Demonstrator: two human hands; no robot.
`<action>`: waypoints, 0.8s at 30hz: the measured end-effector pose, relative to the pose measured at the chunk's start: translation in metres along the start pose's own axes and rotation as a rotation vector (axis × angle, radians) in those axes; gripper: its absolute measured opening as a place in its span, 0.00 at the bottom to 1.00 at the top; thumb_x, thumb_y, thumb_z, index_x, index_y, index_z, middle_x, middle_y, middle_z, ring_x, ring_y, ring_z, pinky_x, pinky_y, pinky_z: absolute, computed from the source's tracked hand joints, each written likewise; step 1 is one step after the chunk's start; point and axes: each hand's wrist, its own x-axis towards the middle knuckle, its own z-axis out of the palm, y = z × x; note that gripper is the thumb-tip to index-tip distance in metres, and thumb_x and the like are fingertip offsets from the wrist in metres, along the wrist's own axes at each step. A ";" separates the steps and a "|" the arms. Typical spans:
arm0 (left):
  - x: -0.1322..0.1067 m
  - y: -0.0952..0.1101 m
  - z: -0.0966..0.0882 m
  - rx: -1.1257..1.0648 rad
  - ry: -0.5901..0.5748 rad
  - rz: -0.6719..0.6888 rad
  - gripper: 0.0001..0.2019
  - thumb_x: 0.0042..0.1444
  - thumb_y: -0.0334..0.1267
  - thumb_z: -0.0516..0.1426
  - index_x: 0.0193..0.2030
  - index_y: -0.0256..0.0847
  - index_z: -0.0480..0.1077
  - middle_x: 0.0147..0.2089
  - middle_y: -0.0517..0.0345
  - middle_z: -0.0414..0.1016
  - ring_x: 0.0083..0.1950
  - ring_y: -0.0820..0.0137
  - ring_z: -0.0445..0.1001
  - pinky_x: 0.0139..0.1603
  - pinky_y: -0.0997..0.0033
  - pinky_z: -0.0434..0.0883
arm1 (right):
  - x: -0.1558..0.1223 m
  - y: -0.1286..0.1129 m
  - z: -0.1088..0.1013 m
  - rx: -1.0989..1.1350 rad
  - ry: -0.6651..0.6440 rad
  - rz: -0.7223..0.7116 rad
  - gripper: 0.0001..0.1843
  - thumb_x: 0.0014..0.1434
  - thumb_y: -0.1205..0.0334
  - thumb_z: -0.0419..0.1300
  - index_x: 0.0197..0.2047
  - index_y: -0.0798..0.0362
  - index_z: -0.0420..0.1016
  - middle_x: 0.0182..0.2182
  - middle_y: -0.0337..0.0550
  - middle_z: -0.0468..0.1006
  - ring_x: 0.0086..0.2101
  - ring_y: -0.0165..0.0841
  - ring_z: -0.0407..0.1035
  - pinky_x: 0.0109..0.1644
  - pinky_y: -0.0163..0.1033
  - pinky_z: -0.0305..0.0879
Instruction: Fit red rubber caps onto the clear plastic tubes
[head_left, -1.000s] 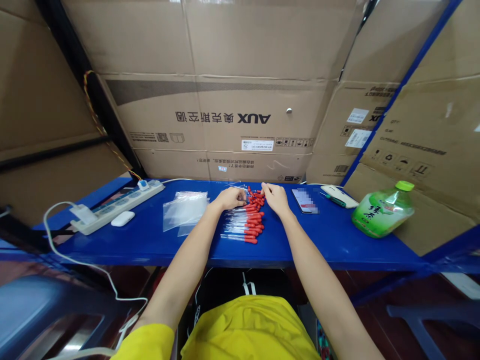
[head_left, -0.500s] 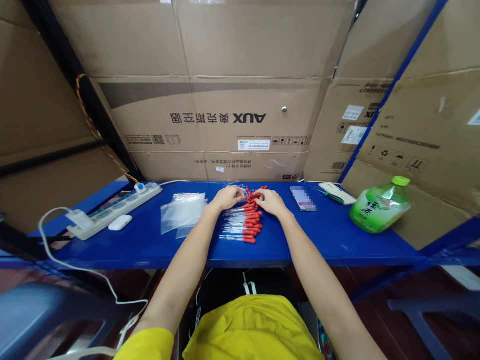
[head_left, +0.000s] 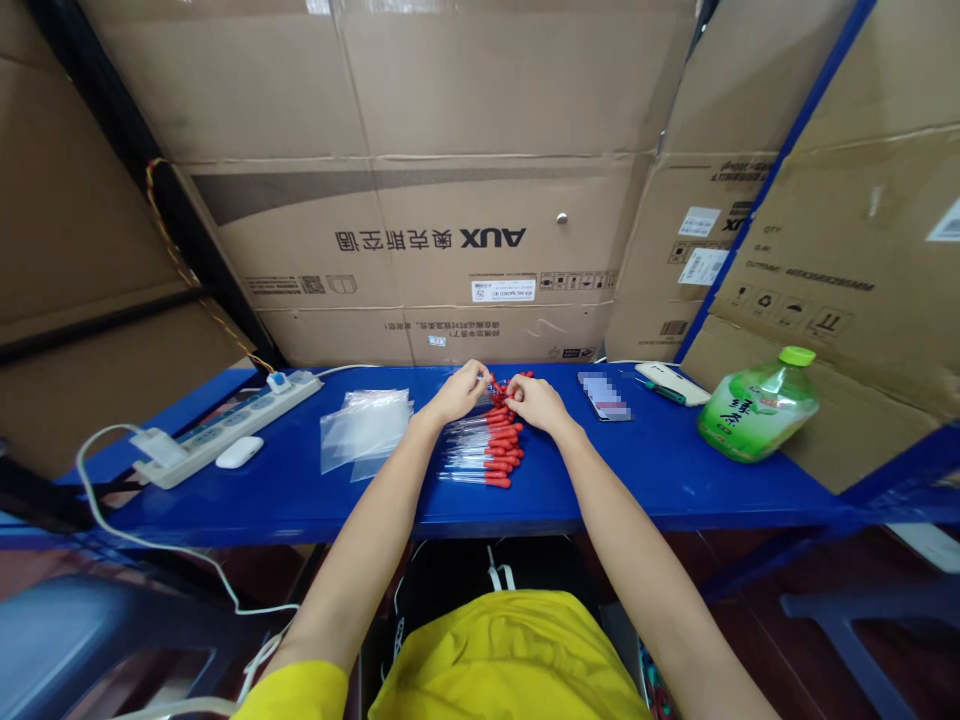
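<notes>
A row of droppers (head_left: 498, 450) with red rubber bulbs and clear thin stems lies on the blue table, bulbs pointing right. Behind the row, more red-bulbed droppers lie in a loose heap, partly hidden by my hands. My left hand (head_left: 460, 392) is above the stem side, thumb and fingers pinched together; what they hold is too small to make out. At the red bulbs, my right hand (head_left: 538, 404) has its fingers closed on a dropper. Clear plastic bags (head_left: 367, 430) lie stacked to the left of my left forearm.
On the left are a power strip (head_left: 232, 425) with a white cable and a white earbud case (head_left: 240, 452). To the right lie a phone (head_left: 604, 396), a green-handled tool (head_left: 666, 393) on a pale flat object, and a green tea bottle (head_left: 757, 410). Cardboard (head_left: 450, 130) walls the back.
My left hand has lifted slightly and moved a little away from me, its fingers pinched upward. My right hand stays at the red bulbs. The view has shifted slightly.
</notes>
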 end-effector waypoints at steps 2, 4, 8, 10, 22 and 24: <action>0.000 0.004 0.000 -0.073 -0.013 -0.021 0.13 0.73 0.47 0.45 0.45 0.41 0.63 0.38 0.53 0.78 0.39 0.66 0.76 0.48 0.64 0.69 | 0.000 -0.002 -0.002 0.019 0.055 0.012 0.07 0.56 0.65 0.64 0.39 0.46 0.76 0.29 0.35 0.80 0.31 0.32 0.71 0.33 0.35 0.55; 0.001 0.007 0.000 -0.126 -0.034 -0.041 0.12 0.73 0.47 0.45 0.47 0.41 0.61 0.34 0.56 0.77 0.33 0.68 0.75 0.43 0.66 0.69 | 0.001 -0.003 -0.004 0.055 0.137 0.028 0.07 0.57 0.64 0.63 0.40 0.47 0.76 0.28 0.35 0.79 0.30 0.33 0.70 0.33 0.35 0.55; 0.002 0.013 0.002 -0.004 0.000 -0.057 0.12 0.73 0.47 0.46 0.48 0.41 0.62 0.33 0.57 0.75 0.33 0.67 0.74 0.39 0.68 0.66 | 0.005 -0.004 -0.006 0.191 0.274 0.000 0.08 0.61 0.60 0.58 0.41 0.49 0.79 0.26 0.37 0.78 0.28 0.33 0.70 0.36 0.35 0.61; 0.002 0.016 0.002 0.055 0.012 -0.049 0.12 0.73 0.46 0.46 0.48 0.41 0.63 0.36 0.55 0.75 0.37 0.66 0.75 0.40 0.68 0.65 | 0.006 -0.005 -0.007 0.274 0.326 -0.036 0.11 0.64 0.57 0.56 0.39 0.50 0.79 0.28 0.39 0.79 0.29 0.33 0.70 0.37 0.36 0.64; 0.005 0.024 0.001 0.006 0.067 0.021 0.14 0.72 0.45 0.48 0.45 0.39 0.70 0.41 0.51 0.78 0.42 0.66 0.75 0.46 0.69 0.67 | 0.009 -0.004 -0.002 0.433 0.279 -0.069 0.12 0.63 0.55 0.60 0.46 0.50 0.78 0.37 0.43 0.84 0.36 0.35 0.77 0.43 0.37 0.71; 0.005 0.024 0.000 0.015 0.089 0.026 0.14 0.72 0.46 0.48 0.47 0.39 0.70 0.41 0.52 0.78 0.42 0.66 0.75 0.45 0.70 0.67 | 0.008 -0.005 -0.001 0.403 0.243 -0.107 0.12 0.64 0.56 0.59 0.47 0.49 0.79 0.38 0.43 0.85 0.37 0.36 0.78 0.44 0.38 0.71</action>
